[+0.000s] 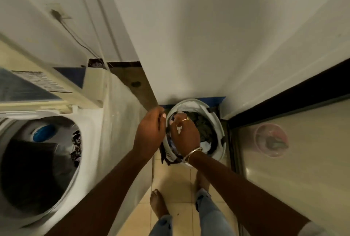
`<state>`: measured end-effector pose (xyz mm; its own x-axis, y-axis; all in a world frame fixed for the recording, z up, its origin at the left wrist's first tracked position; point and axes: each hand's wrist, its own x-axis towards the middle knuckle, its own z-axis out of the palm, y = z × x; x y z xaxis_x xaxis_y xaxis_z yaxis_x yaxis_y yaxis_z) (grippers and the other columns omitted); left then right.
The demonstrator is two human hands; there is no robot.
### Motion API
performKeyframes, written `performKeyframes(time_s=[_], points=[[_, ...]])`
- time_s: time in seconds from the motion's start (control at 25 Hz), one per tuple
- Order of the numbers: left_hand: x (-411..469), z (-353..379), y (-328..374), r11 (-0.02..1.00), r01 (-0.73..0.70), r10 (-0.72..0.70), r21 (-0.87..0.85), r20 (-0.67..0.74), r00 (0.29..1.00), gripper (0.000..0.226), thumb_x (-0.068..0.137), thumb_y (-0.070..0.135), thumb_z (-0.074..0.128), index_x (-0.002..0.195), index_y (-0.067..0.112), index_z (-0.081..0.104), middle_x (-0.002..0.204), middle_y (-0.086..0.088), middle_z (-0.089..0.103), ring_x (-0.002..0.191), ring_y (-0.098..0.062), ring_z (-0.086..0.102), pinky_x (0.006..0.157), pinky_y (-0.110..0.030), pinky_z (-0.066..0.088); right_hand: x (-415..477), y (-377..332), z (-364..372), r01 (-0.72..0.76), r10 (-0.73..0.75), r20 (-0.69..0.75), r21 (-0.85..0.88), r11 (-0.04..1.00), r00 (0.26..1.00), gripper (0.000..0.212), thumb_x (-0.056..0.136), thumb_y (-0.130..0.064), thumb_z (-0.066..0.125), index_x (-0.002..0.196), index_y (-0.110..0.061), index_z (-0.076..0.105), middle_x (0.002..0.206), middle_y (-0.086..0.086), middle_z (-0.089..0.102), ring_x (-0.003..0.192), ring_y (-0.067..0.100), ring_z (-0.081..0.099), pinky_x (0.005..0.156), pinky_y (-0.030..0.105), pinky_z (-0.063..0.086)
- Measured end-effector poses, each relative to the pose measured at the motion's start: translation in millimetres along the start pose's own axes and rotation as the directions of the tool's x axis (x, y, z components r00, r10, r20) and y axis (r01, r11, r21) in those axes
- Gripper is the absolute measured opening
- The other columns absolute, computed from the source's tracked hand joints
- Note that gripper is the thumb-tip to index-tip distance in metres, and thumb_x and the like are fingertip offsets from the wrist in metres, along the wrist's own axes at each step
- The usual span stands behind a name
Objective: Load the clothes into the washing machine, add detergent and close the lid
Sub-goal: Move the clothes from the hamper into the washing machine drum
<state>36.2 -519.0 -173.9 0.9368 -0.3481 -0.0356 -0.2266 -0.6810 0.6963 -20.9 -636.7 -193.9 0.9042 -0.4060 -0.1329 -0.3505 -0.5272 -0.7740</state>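
While the washing machine is sitting open on the left with some dark clothes already inside, both hands are reaching into the white laundry basket on the floor; left hand is pinching its rim, right hand is grabbing the clothes.

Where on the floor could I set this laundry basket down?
Bare tile lies between the washing machine and the door frame, just before your feet. By the wall it is crowded: the basket and both hands fill that corner.
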Motion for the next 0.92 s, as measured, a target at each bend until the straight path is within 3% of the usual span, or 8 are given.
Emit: performKeyframes(time_s=[0.12,0.32,0.4,0.48,0.64,0.76,0.84,0.92], points=[[19,71,-25,0.998,0.042,-0.053,0.05,0.24,0.969,0.017,0.103,0.025,0.049,0.115,0.016,0.058,0.101,-0.002,0.064,0.088,-0.012,0.062,0.08,-0.031,0.055,20,82,2,-0.11,0.124,0.132,-0.111,0.988,0.983,0.026,0.098,-0.026,0.054,0.118,-0.01,0.062,0.114,0.009,0.067,0.107,0.022,0.062,0.097,0.031,0.047],[44,175,-82,0.969,-0.009,-0.133,0.246,0.555,0.821,0.043,0.098,0.016,0.057,0.139,0.006,0.049,0.135,-0.016,0.054,0.123,-0.032,0.055,0.1,-0.034,0.044,55,221,41,-0.301,0.39,0.312,-0.296,0.906,0.866,0.048,0.094,-0.04,0.045,0.127,-0.009,0.058,0.124,0.015,0.062,0.116,0.033,0.059,0.103,0.041,0.046],[54,210,-105,0.962,-0.052,-0.135,0.269,0.632,0.763,0.05,0.097,0.017,0.059,0.143,0.006,0.045,0.144,-0.016,0.047,0.134,-0.033,0.046,0.108,-0.034,0.038,69,259,50,-0.398,0.494,0.327,-0.318,0.86,0.806,0.047,0.091,-0.04,0.056,0.127,-0.01,0.057,0.126,0.016,0.059,0.115,0.035,0.057,0.098,0.044,0.049],[68,252,-131,0.951,-0.117,-0.117,0.285,0.686,0.718,0.059,0.096,0.022,0.061,0.149,0.01,0.039,0.151,-0.015,0.039,0.142,-0.033,0.037,0.114,-0.034,0.03,81,308,68,-0.462,0.529,0.288,-0.271,0.844,0.798,0.063,0.083,-0.049,0.066,0.135,-0.017,0.052,0.135,0.011,0.055,0.123,0.033,0.054,0.103,0.044,0.046],[98,338,-170,0.912,-0.241,-0.116,0.331,0.774,0.622,0.097,0.083,0.042,0.075,0.158,0.021,0.017,0.16,-0.018,0.021,0.144,-0.039,0.029,0.116,-0.046,0.033,107,410,117,-0.486,0.592,0.289,-0.364,0.795,0.752,0.099,0.067,-0.077,0.059,0.148,-0.025,0.037,0.148,0.006,0.046,0.135,0.031,0.045,0.111,0.043,0.04],[113,399,-184,0.884,-0.351,-0.053,0.308,0.813,0.579,0.118,0.072,0.052,0.077,0.158,0.032,-0.002,0.162,-0.021,0.012,0.145,-0.046,0.023,0.113,-0.062,0.032,123,420,124,-0.326,0.51,0.497,-0.412,0.851,0.702,0.07,0.094,-0.046,0.057,0.152,-0.016,0.032,0.154,0.009,0.038,0.141,0.027,0.037,0.118,0.038,0.028],[116,427,-189,0.81,-0.461,-0.022,0.363,0.804,0.595,0.119,0.069,0.063,0.072,0.156,0.037,-0.005,0.16,-0.02,0.018,0.142,-0.047,0.028,0.107,-0.07,0.032,127,428,125,-0.423,0.588,0.43,-0.423,0.801,0.685,0.064,0.096,-0.031,0.06,0.149,-0.009,0.033,0.146,0.012,0.045,0.134,0.031,0.044,0.111,0.039,0.036],[114,439,-191,0.751,-0.523,0.012,0.404,0.783,0.622,0.116,0.068,0.069,0.068,0.157,0.037,0.001,0.152,-0.017,0.035,0.134,-0.044,0.043,0.103,-0.067,0.038,129,427,123,-0.538,0.643,0.308,-0.363,0.761,0.701,0.055,0.092,-0.022,0.062,0.142,-0.005,0.043,0.136,0.016,0.054,0.124,0.034,0.053,0.101,0.038,0.044]])
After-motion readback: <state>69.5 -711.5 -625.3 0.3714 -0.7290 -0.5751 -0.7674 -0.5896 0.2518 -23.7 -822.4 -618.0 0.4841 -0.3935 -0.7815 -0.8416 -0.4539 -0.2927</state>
